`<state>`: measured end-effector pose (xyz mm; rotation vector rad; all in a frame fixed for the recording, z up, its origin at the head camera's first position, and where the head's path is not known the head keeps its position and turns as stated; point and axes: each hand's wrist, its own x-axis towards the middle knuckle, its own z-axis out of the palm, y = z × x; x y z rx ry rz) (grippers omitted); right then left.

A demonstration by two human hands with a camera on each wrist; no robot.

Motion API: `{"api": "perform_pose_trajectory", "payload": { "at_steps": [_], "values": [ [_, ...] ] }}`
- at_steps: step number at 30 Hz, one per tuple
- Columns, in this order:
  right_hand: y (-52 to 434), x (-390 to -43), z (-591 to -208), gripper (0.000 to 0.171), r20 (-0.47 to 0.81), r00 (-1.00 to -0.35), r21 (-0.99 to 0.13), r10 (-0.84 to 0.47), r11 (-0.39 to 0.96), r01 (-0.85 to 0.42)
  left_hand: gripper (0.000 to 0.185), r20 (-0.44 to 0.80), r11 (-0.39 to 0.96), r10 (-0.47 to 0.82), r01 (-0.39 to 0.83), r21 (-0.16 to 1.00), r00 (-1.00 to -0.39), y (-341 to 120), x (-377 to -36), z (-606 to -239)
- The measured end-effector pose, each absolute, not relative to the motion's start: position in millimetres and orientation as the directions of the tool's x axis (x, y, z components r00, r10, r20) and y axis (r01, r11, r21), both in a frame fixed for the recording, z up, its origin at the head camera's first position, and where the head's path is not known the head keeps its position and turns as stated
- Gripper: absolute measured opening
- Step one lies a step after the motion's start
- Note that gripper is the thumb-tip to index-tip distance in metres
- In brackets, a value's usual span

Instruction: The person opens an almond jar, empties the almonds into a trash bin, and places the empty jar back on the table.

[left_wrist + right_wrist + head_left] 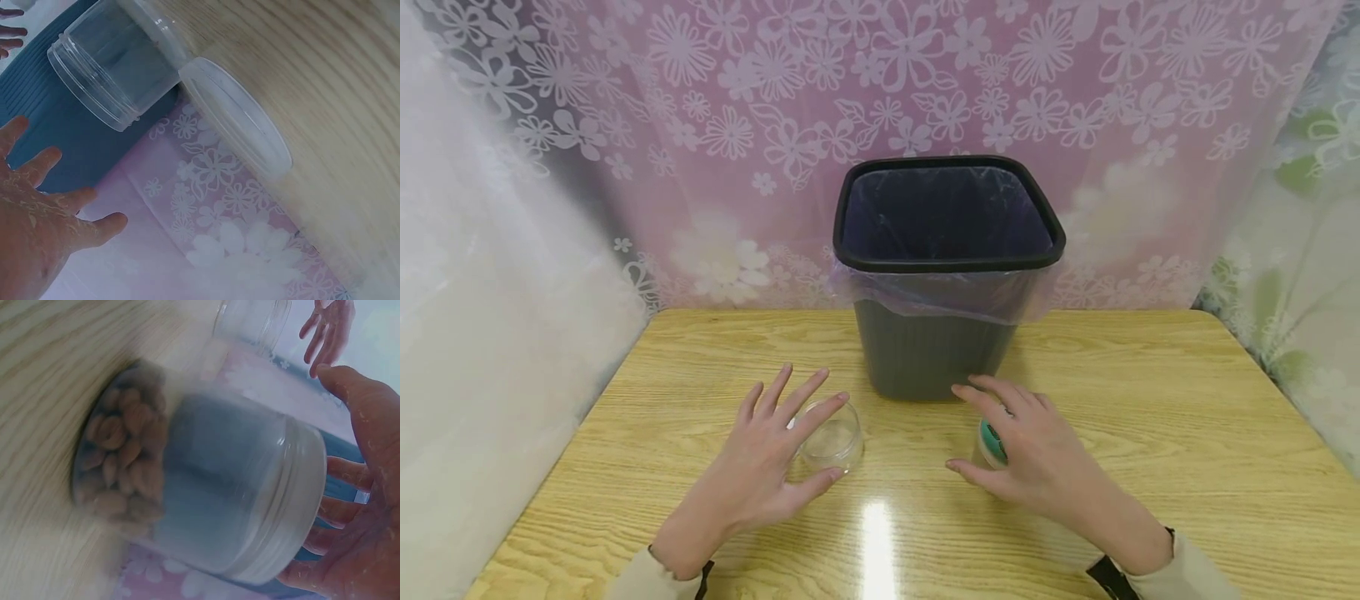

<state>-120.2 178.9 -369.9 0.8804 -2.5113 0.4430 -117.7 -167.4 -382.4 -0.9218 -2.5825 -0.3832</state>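
Floral pink curtain hangs behind everything I see, and below it runs the pale wood-grain table. Biggest thing on that table is the dark waste bin, standing upright at the back middle, with a thin clear liner folded over its black rim. From the head view my left hand lies low over the table with fingers spread and straight, gripping nothing; its fingertips sit just beside and partly over the empty clear jar, which stands in front of the bin's left corner. The left wrist view shows that jar with its clear lid lying just beside it on the wood. My right hand is opened wide too, thumb and fingers stretched on either side of the nut jar, not yet closed round it. That jar stands before the bin's right corner, teal-capped, with brown nuts heaped at its bottom
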Motion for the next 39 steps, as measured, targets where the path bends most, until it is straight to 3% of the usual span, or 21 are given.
{"api": "perform_pose_trajectory", "payload": {
  "at_steps": [19,26,39],
  "values": [
    [216.5,-115.3,-378.2,0.100,0.415,-0.791,-0.301,-0.450,0.752,-0.586,0.075,0.379,0.704,0.606,0.693,0.155,-0.700,-144.1,-119.8,-376.3],
    [228.1,-114.1,-386.0,0.113,0.298,-0.859,-0.406,-0.416,0.759,-0.509,0.077,0.387,0.675,0.625,0.719,0.167,-0.677,-135.7,-121.0,-377.0],
    [243.0,-113.5,-398.7,0.122,0.209,-0.894,-0.532,-0.395,0.722,-0.443,0.077,0.365,0.652,0.654,0.738,0.175,-0.663,-122.8,-121.1,-377.4]
  ]
}}
